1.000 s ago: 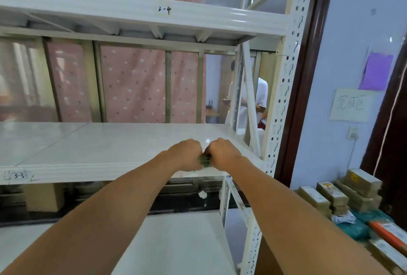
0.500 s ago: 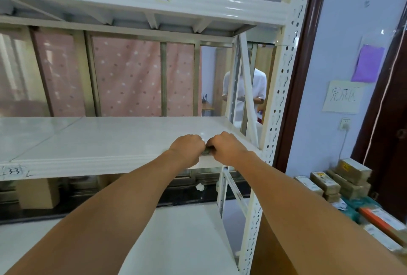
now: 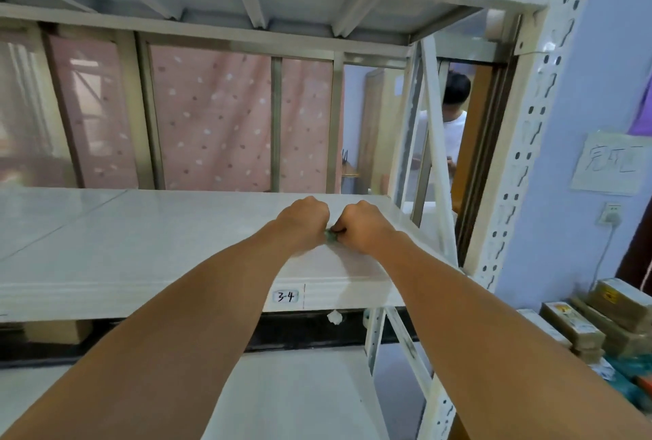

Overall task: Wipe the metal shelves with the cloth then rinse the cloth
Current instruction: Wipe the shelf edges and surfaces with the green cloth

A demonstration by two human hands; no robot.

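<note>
While left hand [image 3: 305, 224] and right hand [image 3: 363, 228] both clench green cloth [image 3: 331, 235], wadded between fists over middle shelf [image 3: 141, 238] near right end: small wad risks patchy wipe; loosened grip could drop cloth past front edge.

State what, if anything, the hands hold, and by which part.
The left hand and right hand both grip a small green cloth bunched between them; only a sliver shows, so which part cannot be told.

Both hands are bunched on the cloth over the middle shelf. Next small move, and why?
Probably press the cloth onto the shelf and sweep left: the left hand and right hand grip it wadded near the shelf's right end.
</note>
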